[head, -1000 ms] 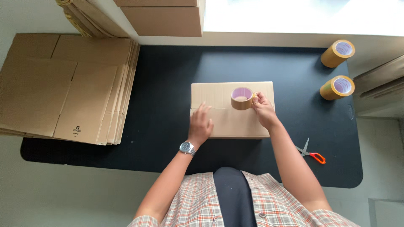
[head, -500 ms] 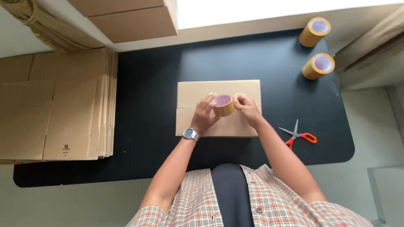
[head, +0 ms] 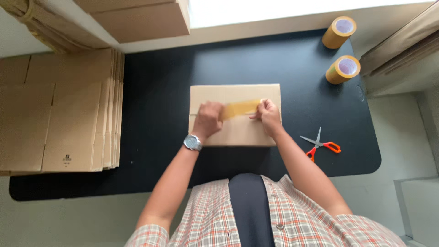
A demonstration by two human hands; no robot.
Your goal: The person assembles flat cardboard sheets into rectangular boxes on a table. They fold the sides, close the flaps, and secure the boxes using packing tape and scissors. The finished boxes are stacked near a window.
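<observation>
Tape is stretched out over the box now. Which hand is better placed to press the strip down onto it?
Probably the right hand: it pinches the strip's free end low over the box, while the left hand looks occupied holding the other end.

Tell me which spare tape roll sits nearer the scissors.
The nearer tape roll, just above the scissors; the other roll sits farther back at the table's corner.

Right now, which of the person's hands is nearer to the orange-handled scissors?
Right. The right hand is on the cardboard box, at the end facing the scissors; the left hand is farther along the box.
</observation>
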